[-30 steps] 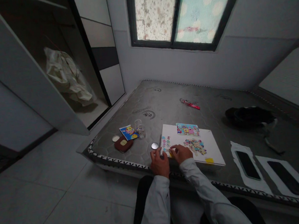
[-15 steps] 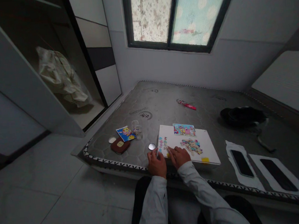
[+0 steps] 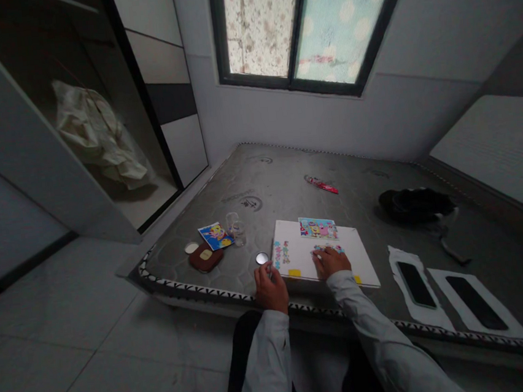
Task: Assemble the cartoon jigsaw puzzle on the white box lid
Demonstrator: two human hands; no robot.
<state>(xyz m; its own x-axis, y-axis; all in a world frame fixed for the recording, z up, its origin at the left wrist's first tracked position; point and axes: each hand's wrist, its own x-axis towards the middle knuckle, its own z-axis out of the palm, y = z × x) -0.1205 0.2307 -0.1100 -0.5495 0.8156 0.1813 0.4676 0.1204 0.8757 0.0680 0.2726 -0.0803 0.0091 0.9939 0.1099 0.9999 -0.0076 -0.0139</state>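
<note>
My left hand (image 3: pixel 271 287) rests at the front left corner of a white box (image 3: pixel 297 251), its fingers curled together; what they hold, if anything, is too small to make out. Over the box's right half, my right hand (image 3: pixel 333 264) reaches into a pile of small puzzle pieces (image 3: pixel 338 248), fingertips drawn together and touching the pieces. Most of that pile is hidden under the hand. Two short columns of puzzle pieces (image 3: pixel 282 254) lie along the box's left side. A colourful cartoon picture card (image 3: pixel 318 228) lies at the back edge.
Left of the box are a round silvery disc (image 3: pixel 262 258), clear cups (image 3: pixel 239 234), a blue cartoon card (image 3: pixel 216 235) and a brown case (image 3: pixel 205 257). Rightward lie two dark phones (image 3: pixel 417 283) on white sheets and a black bag (image 3: pixel 417 204). A red packet (image 3: pixel 321 184) lies farther back on the mattress (image 3: pixel 278 182).
My right hand has moved right, from the columns of pieces to the pile. My left hand stays by the box corner. The camera view has turned slightly right.
</note>
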